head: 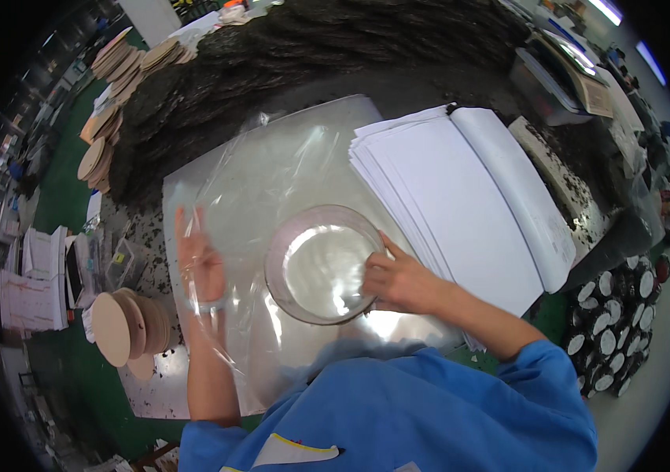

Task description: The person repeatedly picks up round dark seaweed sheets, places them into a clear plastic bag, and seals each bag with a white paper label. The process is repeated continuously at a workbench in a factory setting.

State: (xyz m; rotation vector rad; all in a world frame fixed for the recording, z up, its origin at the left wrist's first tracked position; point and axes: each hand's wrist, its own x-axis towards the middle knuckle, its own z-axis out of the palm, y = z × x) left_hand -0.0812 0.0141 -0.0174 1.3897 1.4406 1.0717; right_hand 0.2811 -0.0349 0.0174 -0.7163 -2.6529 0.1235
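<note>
On a shiny metal sheet [232, 177] stands a round, shallow ring [285, 236] with a pale wall, the bright surface showing through its middle. My right hand [397, 280] grips the ring's right side, fingers over the rim. Clear plastic film [264, 194], apparently a large thin bag, spreads across the sheet left of the ring and around it. My left hand [199, 262] is behind or inside this film, fingers raised and apart, slightly blurred. The film also covers part of that forearm. Whether it passes under the ring is hard to tell.
Dark, leafy material [335, 41] is heaped along the back. White paper sheets [453, 194] lie stacked at right, one edge rolled over. Round tan discs [114, 330] stand at left, with more disc stacks [117, 59] farther back. A clear plastic bin [547, 88] sits at back right.
</note>
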